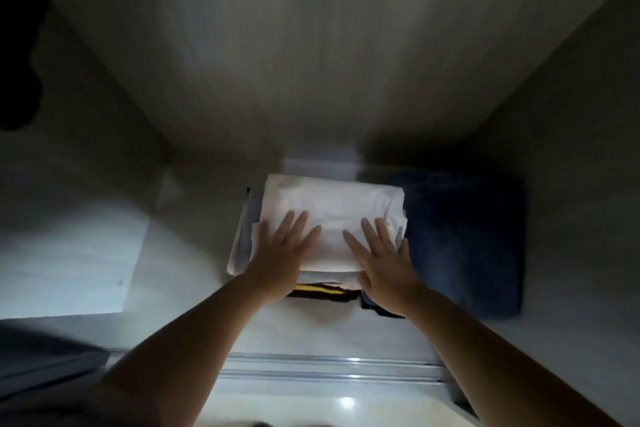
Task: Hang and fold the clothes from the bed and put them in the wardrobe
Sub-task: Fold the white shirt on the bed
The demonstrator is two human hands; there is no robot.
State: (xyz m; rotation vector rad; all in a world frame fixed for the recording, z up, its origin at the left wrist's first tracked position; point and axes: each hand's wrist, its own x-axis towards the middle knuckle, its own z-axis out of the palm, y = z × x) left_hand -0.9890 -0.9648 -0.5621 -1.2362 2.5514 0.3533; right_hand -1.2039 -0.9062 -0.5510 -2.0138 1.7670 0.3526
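Observation:
A folded white garment point(332, 208) lies on top of a stack of folded clothes on the wardrobe floor point(194, 274). My left hand point(280, 253) presses flat on its near left part, fingers straight and spread. My right hand point(381, 260) presses flat on its near right part in the same way. Under the white garment a dark piece with yellow stripes point(322, 292) sticks out at the front of the stack.
A folded dark blue garment point(464, 239) lies right beside the stack. The wardrobe's back panel point(311, 62) and side walls close in the space. A sliding-door track point(329, 367) runs along the front edge. Dark hanging fabric point(17, 45) shows at the upper left.

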